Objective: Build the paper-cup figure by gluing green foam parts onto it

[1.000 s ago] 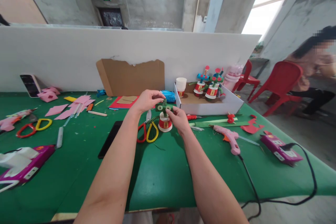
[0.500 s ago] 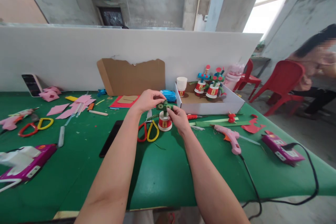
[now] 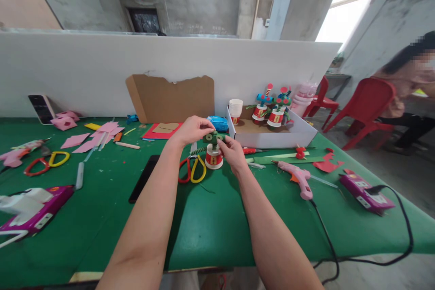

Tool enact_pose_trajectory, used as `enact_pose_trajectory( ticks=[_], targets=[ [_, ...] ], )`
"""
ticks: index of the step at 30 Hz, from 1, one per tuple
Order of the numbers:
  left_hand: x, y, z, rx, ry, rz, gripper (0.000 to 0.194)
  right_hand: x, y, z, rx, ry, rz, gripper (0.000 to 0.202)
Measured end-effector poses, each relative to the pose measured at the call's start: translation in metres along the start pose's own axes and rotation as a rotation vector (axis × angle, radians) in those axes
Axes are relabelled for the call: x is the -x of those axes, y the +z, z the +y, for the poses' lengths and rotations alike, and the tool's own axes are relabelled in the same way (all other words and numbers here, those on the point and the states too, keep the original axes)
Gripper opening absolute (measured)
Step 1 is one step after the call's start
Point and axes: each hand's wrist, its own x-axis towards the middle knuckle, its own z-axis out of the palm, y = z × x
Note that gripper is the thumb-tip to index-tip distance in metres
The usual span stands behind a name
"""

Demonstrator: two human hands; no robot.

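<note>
Left grip [image 3: 194, 130] narrow over the green spring [image 3: 215, 132], pinch we cannot tell | spring sits lower than a second ago; we judge it pressed onto green tube [image 3: 209, 137] | paper cup [image 3: 214, 159] upright on worktop [image 3: 212, 226] below | right grip [image 3: 234, 153] holds tube's right side

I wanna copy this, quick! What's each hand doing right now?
Left hand: fingers bent, at the top of the green head; whether they're pinching can't be told.
Right hand: closed, holding the green head's side between thumb and fingers.
</note>
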Motion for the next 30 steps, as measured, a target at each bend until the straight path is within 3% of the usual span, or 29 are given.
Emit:
enact_pose_trajectory(
  ticks=[21,30],
  targets=[
    [-0.0007,-0.0017,0.0006,-0.048,-0.02,-0.076,0.021,-0.0008,-0.0001,0.0029,0.036,-0.039,0.006,0.024],
    [0.0006,-0.0038,0.0008,0.003,0.004,-0.018,0.021,0.0007,-0.0005,-0.0038,0.046,-0.025,-0.023,0.03]
  ],
)
